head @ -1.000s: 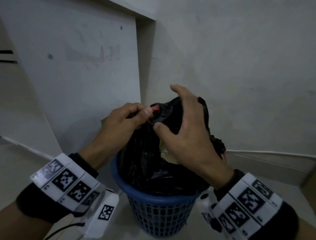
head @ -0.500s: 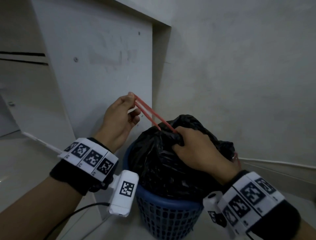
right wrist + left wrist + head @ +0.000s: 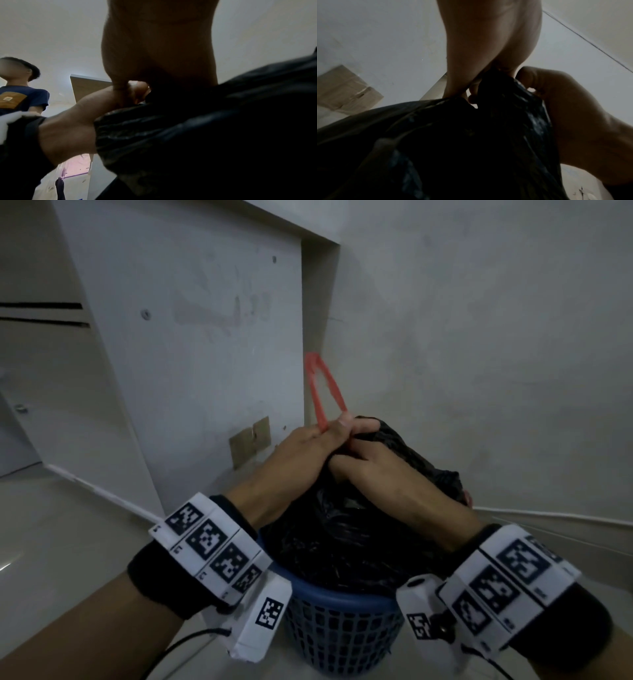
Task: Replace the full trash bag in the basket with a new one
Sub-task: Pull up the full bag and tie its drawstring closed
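A full black trash bag (image 3: 346,529) sits in a blue mesh basket (image 3: 342,628) on the floor, against the wall. Both hands meet at the bag's gathered neck. My left hand (image 3: 342,426) pinches the base of a red drawstring (image 3: 322,385), whose loop stands up above the fingers. Just below, my right hand (image 3: 346,465) grips the bunched neck. In the left wrist view, the left hand (image 3: 481,86) reaches down into the dark bag (image 3: 453,135), with the right hand (image 3: 559,105) beside it. In the right wrist view, the right hand (image 3: 159,54) sits atop the bag (image 3: 205,135).
A white panel (image 3: 191,354) and a grey wall (image 3: 479,354) stand close behind the basket, with a brown taped patch (image 3: 250,441) low on the panel. A cardboard box (image 3: 342,88) lies to the left. A person in a blue shirt (image 3: 22,98) stands nearby.
The left hand, which had stretched the red drawstring up and to the left, has come back to the bag's neck. The loop now stands above both hands. The right hand stays on the neck.
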The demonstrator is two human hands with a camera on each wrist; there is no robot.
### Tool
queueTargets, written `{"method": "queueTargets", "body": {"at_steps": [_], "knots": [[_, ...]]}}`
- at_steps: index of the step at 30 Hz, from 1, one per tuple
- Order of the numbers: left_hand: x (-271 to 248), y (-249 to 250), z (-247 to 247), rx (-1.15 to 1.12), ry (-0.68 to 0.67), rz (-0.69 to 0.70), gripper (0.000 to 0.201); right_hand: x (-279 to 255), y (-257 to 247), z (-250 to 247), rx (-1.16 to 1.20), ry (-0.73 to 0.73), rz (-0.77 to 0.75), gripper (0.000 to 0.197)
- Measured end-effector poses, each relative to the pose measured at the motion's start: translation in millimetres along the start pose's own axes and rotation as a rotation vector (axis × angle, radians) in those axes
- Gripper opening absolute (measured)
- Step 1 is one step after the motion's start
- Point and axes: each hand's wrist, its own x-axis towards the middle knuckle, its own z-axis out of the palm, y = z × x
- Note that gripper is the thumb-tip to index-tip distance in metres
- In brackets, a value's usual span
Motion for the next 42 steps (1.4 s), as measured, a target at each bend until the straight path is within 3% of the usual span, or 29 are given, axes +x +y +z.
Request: {"method": "queueTargets", "body": {"at_steps": [3,6,8,11,14,17,19,24,27,31,34,37,42], "knots": [[2,-2,-1,-0.031,0.023,-0.006,0.039,-1,2,0,0.015,-0.035,-0.046,0.019],[6,-5,2,-0.045,0.063,-0.023,0.047,0,7,5,-0.007,0.028,-0.041,0.010],[9,-10,2,-0.046,0.123,-0.032,0.051,2,10,5,-0.054,0.071,0.004,0.015],[13,-14,3,-0.056,0.248,-0.046,0.044,2,10,-2,-0.320,0.083,0.045,0.025],[23,-13,-5,-0.146,0.385,-0.089,0.037,-1,18,-8,-0.500,0.030,0.065,0.031],[33,-16,-21,-0.340,0.508,-0.180,0.029,-5,29,-11,-0.587,-0.037,0.101,0.026],[32,-19,-22,-0.366,0.435,-0.221,0.029,-5,32,-14,-0.545,-0.043,0.134,0.026],[22,-31,-1,-0.175,0.069,-0.246,0.045,5,28,-24,-0.352,0.004,0.218,0.032],[22,-33,7,-0.093,-0.004,-0.188,0.038,9,21,-27,-0.403,0.002,0.213,0.038],[22,-33,17,-0.127,0.030,-0.077,0.033,9,10,-23,-0.476,0.009,0.132,0.029],[25,-30,17,-0.158,0.180,-0.073,0.039,14,10,-18,-0.555,0.046,0.100,0.017],[29,-29,9,-0.259,0.282,-0.141,0.032,16,17,-13,-0.673,0.040,0.102,0.024],[29,-37,-1,-0.556,0.383,-0.212,0.030,16,34,3,-0.749,-0.094,0.140,0.034]]}}
